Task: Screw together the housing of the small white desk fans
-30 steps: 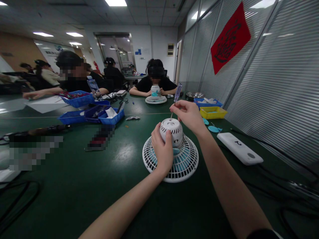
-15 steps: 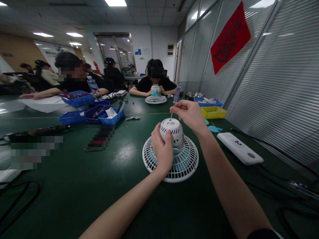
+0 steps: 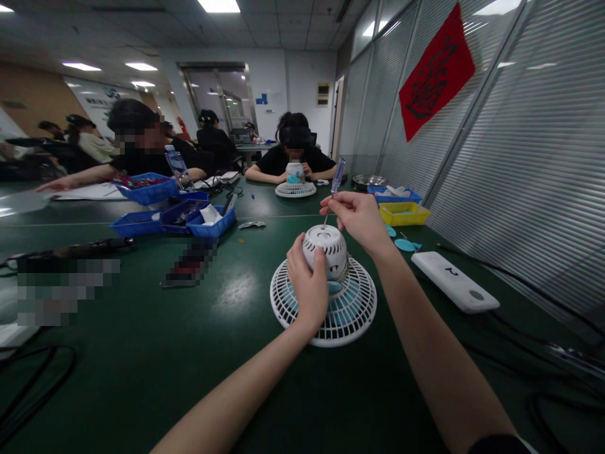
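Note:
A small white fan (image 3: 350, 302) lies face down on the green table (image 3: 142, 353), its round grille flat and blue blades showing through. My left hand (image 3: 308, 287) is wrapped round the white motor housing (image 3: 326, 249) at the fan's back. My right hand (image 3: 360, 217) is pinched on a screwdriver (image 3: 336, 178) with a clear blue handle. Its thin shaft points down onto the top of the housing.
A white power bank (image 3: 454, 281) lies to the right, with black cables beyond it. Blue bins (image 3: 208, 222) and a yellow bin (image 3: 404, 214) stand further back. Teal plastic parts (image 3: 405, 244) lie near my right wrist. A person opposite holds another fan (image 3: 295, 183); other people sit at left.
The screwdriver handle has tilted slightly between frames while my right hand stays over the housing. My left hand has not moved. The person at far left has shifted an arm.

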`<state>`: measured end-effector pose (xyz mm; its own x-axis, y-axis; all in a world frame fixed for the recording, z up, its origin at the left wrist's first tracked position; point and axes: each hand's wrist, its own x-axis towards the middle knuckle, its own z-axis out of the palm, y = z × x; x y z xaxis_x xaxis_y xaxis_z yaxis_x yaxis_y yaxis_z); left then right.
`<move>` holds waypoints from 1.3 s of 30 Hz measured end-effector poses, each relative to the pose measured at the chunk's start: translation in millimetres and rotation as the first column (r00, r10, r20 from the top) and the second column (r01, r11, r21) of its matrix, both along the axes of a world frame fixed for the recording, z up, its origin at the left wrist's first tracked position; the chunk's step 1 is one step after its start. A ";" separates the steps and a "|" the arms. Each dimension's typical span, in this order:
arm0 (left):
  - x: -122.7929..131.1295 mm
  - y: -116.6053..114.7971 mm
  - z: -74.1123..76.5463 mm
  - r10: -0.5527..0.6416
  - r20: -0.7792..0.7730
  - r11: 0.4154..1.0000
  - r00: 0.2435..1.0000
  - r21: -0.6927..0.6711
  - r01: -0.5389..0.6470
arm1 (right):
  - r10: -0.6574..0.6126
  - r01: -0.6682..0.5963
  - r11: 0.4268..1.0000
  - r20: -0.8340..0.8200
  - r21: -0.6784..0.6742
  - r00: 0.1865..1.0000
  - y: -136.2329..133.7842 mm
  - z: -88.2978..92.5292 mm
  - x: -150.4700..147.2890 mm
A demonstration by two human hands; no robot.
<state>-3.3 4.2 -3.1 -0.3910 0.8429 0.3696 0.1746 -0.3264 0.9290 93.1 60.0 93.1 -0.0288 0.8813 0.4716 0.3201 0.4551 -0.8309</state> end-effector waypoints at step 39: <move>0.1 -0.2 0.0 -0.003 -0.003 1.000 1.000 -0.004 0.003 | -0.036 0.032 0.996 0.039 0.085 0.999 5.4 -5.2 3.3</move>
